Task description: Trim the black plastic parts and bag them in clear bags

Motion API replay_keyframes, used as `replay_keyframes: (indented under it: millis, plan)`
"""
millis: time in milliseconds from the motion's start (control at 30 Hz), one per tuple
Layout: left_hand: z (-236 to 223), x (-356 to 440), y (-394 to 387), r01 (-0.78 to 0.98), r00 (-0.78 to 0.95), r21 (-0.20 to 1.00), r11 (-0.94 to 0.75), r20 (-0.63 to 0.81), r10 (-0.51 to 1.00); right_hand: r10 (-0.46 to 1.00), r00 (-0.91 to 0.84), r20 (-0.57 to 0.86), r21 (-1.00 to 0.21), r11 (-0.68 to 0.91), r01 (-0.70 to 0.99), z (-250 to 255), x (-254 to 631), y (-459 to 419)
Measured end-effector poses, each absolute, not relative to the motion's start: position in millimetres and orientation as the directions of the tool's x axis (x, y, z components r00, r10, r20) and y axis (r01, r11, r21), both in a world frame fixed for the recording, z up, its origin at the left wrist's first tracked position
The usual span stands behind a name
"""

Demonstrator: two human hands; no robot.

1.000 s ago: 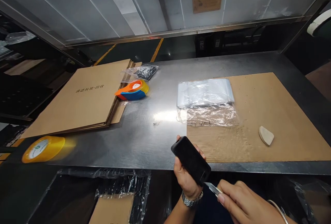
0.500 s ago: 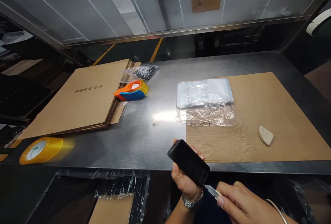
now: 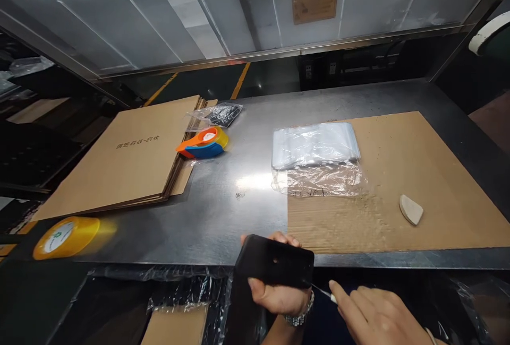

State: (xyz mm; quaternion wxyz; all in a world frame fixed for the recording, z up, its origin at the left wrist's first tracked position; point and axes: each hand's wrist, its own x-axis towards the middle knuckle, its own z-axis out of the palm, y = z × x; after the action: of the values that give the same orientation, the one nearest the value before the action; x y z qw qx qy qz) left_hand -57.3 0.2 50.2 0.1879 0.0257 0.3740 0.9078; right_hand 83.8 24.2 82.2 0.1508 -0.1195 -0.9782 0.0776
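My left hand [image 3: 279, 294] grips a black phone [image 3: 274, 266] at the near edge of the steel table [image 3: 223, 212], fingers wrapped round its far side, thumb on its near edge. The phone lies nearly level, back side up. My right hand [image 3: 372, 316] pinches a thin silvery blade [image 3: 321, 292] whose tip touches the phone's lower right corner. A metal watch sits on my left wrist.
A cardboard sheet [image 3: 402, 186] covers the table's right half, with a stack of clear bags [image 3: 314, 146] and a pale wedge [image 3: 410, 209] on it. Flat cartons [image 3: 123, 159] lie at the left, an orange-blue tape dispenser [image 3: 203, 142] beside them, a yellow tape roll [image 3: 66, 236] at the near left.
My left hand has turned the phone from a steep tilt to nearly level and brought it lower and leftward. My right hand keeps the blade at the phone's corner.
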Motion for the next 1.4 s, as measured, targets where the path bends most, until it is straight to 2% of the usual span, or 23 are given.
replay_keyframes:
  millis: [100, 233, 500, 833, 967, 1100, 1233, 1400]
  plan:
    - [50.7, -58.1, 0.5, -0.231, -0.952, 0.713, -0.662, -0.026, 0.305, 0.223, -0.929, 0.296, -0.043, 0.974, 0.220, 82.6, 80.2, 20.9]
    - [53.7, -58.8, -0.2, -0.126, -0.968, 0.733, -0.668, 0.055, 0.243, 0.227, -0.923, 0.311, 0.029, 0.968, 0.248, 82.9, 76.4, 16.7]
    - [64.2, -55.3, -4.0, -0.197, -0.956, 0.727, -0.658, 0.005, 0.292, 0.224, -0.924, 0.310, 0.047, 0.967, 0.250, 80.7, 77.0, 14.5]
    - [72.1, -52.3, -3.2, -0.097, -0.966, 0.760, -0.642, 0.083, 0.245, 0.215, -0.922, 0.323, 0.106, 0.959, 0.261, 74.9, 77.2, 13.4]
    - [70.0, -52.1, -2.5, -0.140, -0.968, 0.766, -0.628, 0.028, 0.250, 0.239, -0.907, 0.345, 0.108, 0.950, 0.292, 75.4, 77.2, 14.1]
    - [64.9, -54.1, -0.3, -0.236, -0.966, 0.768, -0.595, -0.119, 0.230, 0.276, -0.886, 0.373, 0.073, 0.943, 0.325, 82.5, 76.4, 18.4]
    - [62.1, -57.4, -0.4, -0.385, -0.921, 0.724, -0.572, -0.258, 0.293, 0.335, -0.859, 0.388, 0.074, 0.917, 0.391, 87.9, 78.9, 25.5]
    - [61.9, -59.7, -1.6, -0.480, -0.876, 0.681, -0.553, -0.347, 0.334, 0.417, -0.843, 0.339, -0.026, 0.900, 0.435, 82.3, 86.2, 30.7]
